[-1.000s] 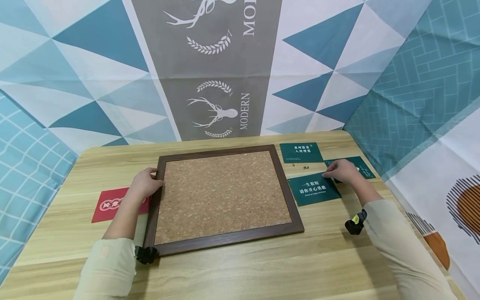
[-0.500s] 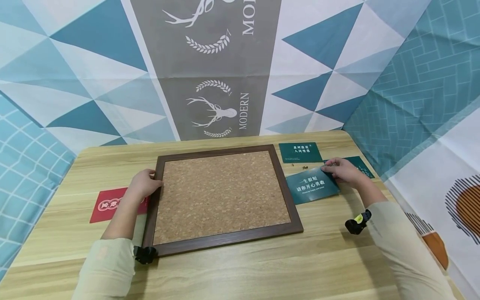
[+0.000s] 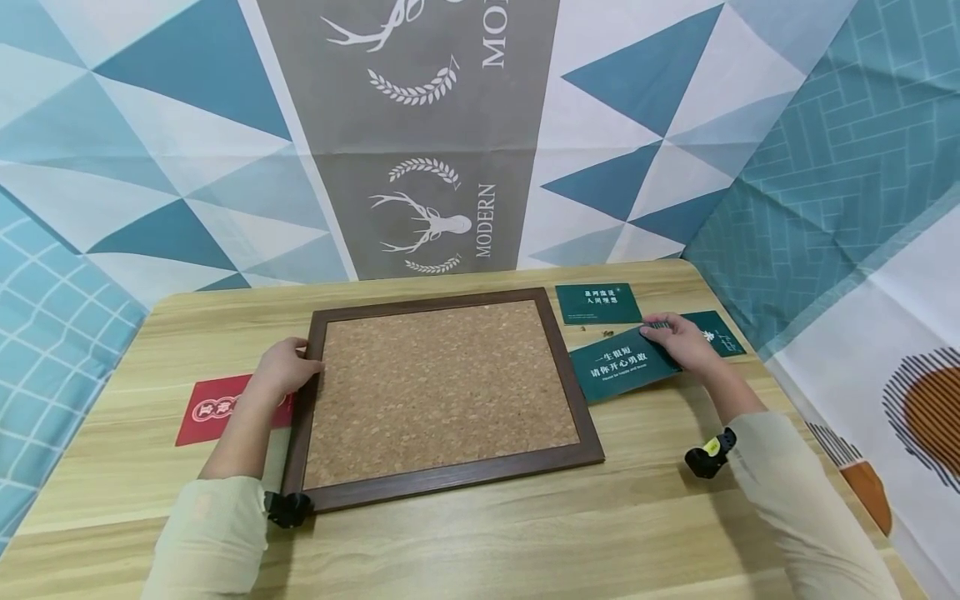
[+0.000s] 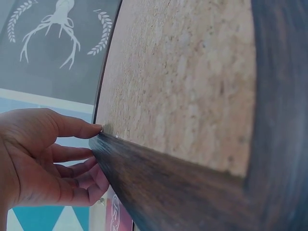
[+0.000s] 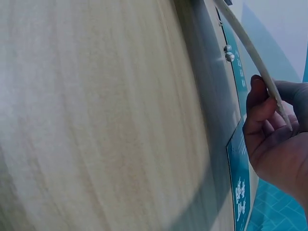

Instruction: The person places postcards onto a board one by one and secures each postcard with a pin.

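My right grip [image 3: 675,342] pinches the card [image 3: 619,367] by its upper right corner, thumb against fingers, with that end up off the worktop [image 3: 465,550] and the other end sloping down beside the board [image 3: 442,392]; I cannot tell whether it touches the frame [image 3: 450,482]. Seen edge-on from the right wrist, the card bows slightly, so I judge it light and springy, easily creased; I'd pinch softly at the margin, clear of the print. My left grip [image 3: 283,367] holds the frame's left side, thumb on the face, fingers round the outer edge. The board looks stiff and far heavier, and I'd take it by that rim, since cork could crumble. Farther out, small metal bits [image 3: 608,333] lie near the far card [image 3: 597,303], the side card [image 3: 722,335] sits partly hidden behind my right grip, and the red card [image 3: 213,408] lies partly behind the left forearm [image 3: 243,433].
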Demonstrator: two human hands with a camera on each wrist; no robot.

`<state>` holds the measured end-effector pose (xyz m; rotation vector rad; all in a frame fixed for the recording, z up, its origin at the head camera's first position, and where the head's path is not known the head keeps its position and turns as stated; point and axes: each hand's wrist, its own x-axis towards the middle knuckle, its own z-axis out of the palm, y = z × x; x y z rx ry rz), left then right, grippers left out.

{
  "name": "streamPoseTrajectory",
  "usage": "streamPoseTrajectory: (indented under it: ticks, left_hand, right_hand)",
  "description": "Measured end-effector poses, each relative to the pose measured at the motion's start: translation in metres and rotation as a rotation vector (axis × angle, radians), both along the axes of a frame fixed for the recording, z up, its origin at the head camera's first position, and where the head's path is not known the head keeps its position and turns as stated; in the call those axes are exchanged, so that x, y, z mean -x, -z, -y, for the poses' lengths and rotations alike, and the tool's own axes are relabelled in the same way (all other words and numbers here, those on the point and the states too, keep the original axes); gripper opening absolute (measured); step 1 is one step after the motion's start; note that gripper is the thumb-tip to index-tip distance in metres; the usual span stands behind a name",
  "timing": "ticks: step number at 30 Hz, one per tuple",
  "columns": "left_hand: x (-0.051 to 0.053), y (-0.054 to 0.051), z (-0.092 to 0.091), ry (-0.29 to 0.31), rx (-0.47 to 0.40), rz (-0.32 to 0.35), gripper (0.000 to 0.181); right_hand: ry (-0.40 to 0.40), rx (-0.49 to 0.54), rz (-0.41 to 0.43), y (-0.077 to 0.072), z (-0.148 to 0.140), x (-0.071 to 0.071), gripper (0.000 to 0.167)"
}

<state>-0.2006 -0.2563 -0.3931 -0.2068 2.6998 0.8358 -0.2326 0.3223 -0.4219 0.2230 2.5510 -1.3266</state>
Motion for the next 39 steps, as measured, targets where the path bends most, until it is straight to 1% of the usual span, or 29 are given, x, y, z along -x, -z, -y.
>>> streamPoseTrajectory:
  ticks: [6,13,15,17,19,21,24,30,33,36,39]
  left_hand:
    - [0.0,0.001,0.001,-0.009,-0.008,0.002,0.066]
    - [0.001,0.002,0.001,-0.002,-0.018,-0.005,0.066]
    - [0.001,0.002,0.002,0.002,-0.013,-0.011,0.066]
    - [0.002,0.002,0.002,0.005,-0.009,-0.017,0.066]
    - [0.002,0.002,0.002,0.007,-0.007,-0.02,0.066]
    - [0.001,0.002,0.002,0.007,-0.008,-0.02,0.066]
    - [0.0,0.003,0.002,0.007,-0.011,-0.019,0.065]
    - [0.0,0.003,0.003,0.007,-0.012,-0.023,0.065]
    - [0.0,0.003,0.003,0.005,-0.015,-0.023,0.065]
    - [0.0,0.003,0.003,-0.001,-0.023,-0.016,0.065]
    - [-0.001,0.002,0.002,-0.005,-0.025,-0.012,0.065]
  right_hand:
    - [0.057,0.057,-0.01,0.001,0.0,-0.001,0.055]
    - [0.135,0.177,-0.038,-0.003,-0.003,-0.003,0.057]
    - [0.155,0.216,-0.041,-0.005,-0.003,-0.003,0.052]
    - [0.169,0.256,-0.046,-0.009,-0.002,-0.004,0.041]
    - [0.175,0.295,-0.059,-0.011,-0.002,-0.005,0.028]
    - [0.18,0.319,-0.074,-0.014,0.0,-0.005,0.019]
    - [0.188,0.332,-0.092,-0.017,0.002,-0.005,0.019]
    - [0.226,0.362,-0.094,-0.022,0.011,-0.002,0.02]
    - [0.225,0.38,-0.103,-0.023,0.016,-0.001,0.02]
    - [0.215,0.433,-0.111,-0.025,0.021,0.0,0.018]
    - [0.2,0.509,-0.119,-0.027,0.026,0.0,0.019]
